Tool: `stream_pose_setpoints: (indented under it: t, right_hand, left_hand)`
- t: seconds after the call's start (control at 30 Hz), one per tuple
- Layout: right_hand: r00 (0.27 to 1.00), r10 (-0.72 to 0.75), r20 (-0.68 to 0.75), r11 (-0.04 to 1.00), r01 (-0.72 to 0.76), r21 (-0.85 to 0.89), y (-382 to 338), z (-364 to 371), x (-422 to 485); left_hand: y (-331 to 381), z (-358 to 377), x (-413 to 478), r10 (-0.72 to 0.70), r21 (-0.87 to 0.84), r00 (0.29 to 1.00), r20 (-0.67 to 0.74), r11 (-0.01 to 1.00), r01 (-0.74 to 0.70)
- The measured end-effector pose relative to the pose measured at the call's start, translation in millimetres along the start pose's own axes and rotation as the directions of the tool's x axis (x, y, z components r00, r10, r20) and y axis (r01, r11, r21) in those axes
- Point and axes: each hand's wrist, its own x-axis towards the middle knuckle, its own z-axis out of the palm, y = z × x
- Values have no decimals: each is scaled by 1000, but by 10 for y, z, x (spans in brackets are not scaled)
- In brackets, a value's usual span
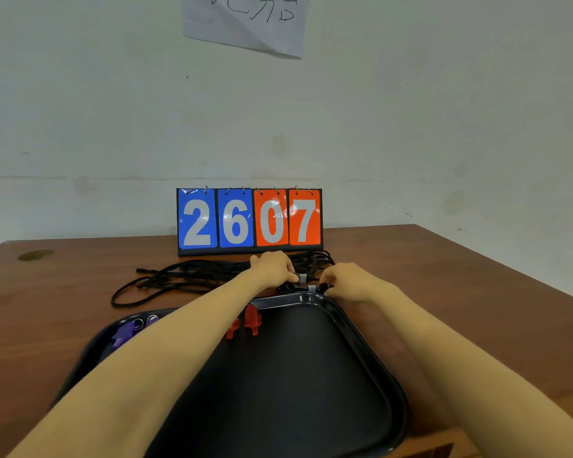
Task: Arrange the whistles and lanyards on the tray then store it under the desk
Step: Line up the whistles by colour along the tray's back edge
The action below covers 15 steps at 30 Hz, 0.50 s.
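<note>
Head view: lanyards (192, 276) pinched by left hand (273, 269) and right hand (346, 280) at far rim of tray (371, 342); purple whistles (123, 335) half hidden behind forearm (166, 352).

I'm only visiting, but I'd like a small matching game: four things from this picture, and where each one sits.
Things:
1 red whistles
2 purple whistles
3 lanyards
4 scoreboard

Places:
A standing at the back of the desk
B in the far left corner of the tray
C on the desk, between tray and scoreboard
D on the tray, near the middle of its far rim

Pairs: 1-D, 2-B, 3-C, 4-A
</note>
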Motion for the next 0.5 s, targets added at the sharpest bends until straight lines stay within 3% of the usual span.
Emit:
stream_pose_setpoints:
  t: [0.13, 0.3, 0.5]
  right_hand:
    - [998, 29, -58, 999, -27, 32, 26, -3, -61]
    - [953, 101, -286, 977, -41, 211, 5, -117, -239]
    - [910, 89, -405, 897, 103, 430, -211, -299, -579]
  left_hand:
    - [16, 2, -49, 29, -8, 987, -160, 999, -31]
    - [58, -199, -309, 35, -145, 943, -330, 985, -88]
    - [73, -439, -844, -17, -328, 953, -303, 941, -87]
